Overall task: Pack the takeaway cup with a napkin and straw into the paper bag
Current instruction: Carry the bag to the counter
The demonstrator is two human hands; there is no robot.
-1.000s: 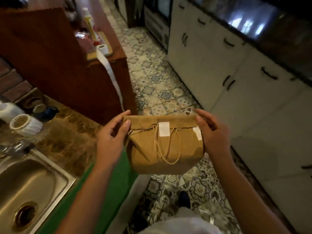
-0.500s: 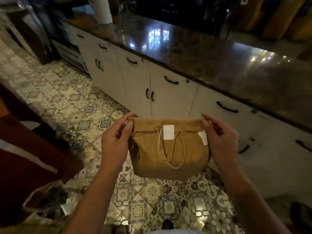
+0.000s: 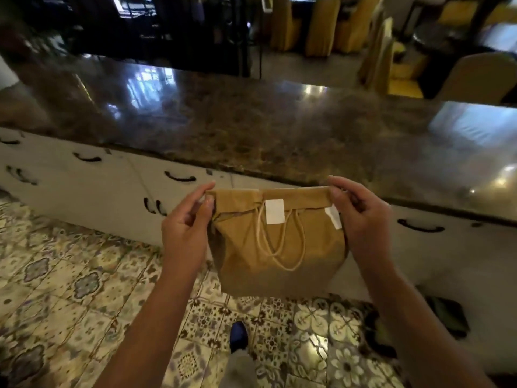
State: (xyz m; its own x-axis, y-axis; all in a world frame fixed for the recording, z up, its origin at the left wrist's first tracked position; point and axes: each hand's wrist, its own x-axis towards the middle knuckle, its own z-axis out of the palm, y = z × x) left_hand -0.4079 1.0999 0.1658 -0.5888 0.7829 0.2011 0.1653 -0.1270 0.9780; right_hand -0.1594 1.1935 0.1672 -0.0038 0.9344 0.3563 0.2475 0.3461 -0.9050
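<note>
Above the tiled floor, short of the worktop (image 3: 251, 121), both hands (image 3: 186, 231) (image 3: 363, 222) pinch the paper bag (image 3: 277, 247) by its folded top corners. Top looks taped; contents hidden, packing probably done.

Single head-worn view, angled forward and down, close above the countertop (image 3: 251, 121) edge.

Dark marble countertop (image 3: 251, 121) over white cabinets (image 3: 84, 186); patterned floor tiles (image 3: 70, 289); yellow-covered chairs (image 3: 321, 26) beyond.

Dark polished stone countertop (image 3: 251, 121) bare, atop white cabinets (image 3: 92, 191); patterned tile floor (image 3: 70, 289) below, shoe (image 3: 238, 334) on it.
</note>
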